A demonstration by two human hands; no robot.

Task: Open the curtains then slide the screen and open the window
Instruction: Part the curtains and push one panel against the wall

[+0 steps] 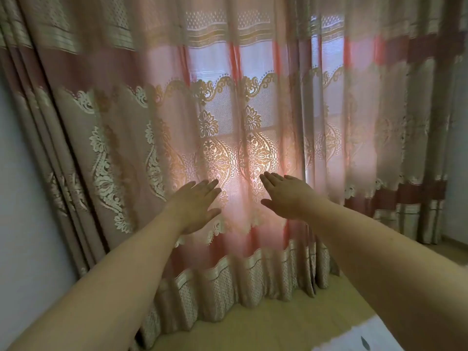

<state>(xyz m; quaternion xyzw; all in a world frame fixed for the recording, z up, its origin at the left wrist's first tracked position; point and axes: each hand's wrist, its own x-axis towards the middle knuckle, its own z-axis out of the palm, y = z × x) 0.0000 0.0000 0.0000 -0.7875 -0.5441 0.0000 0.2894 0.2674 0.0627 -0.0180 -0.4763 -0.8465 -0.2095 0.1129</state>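
Observation:
Pink curtains (177,110) with gold floral and scroll patterns hang drawn across the whole wall, reaching the floor. Daylight glows through the cloth in the middle, where the window (215,64) shows only as a bright shape with a faint frame bar. The screen is hidden behind the fabric. My left hand (196,205) and my right hand (286,196) are stretched out flat, fingers apart, close to the lit middle of the curtains and a hand's width from each other. Neither hand holds any cloth.
A pale wall (22,198) borders the curtain folds at the left. Yellowish floor (278,323) lies below the hem. A white patterned cloth edge (359,340) shows at the bottom right. More wall (458,173) stands at the far right.

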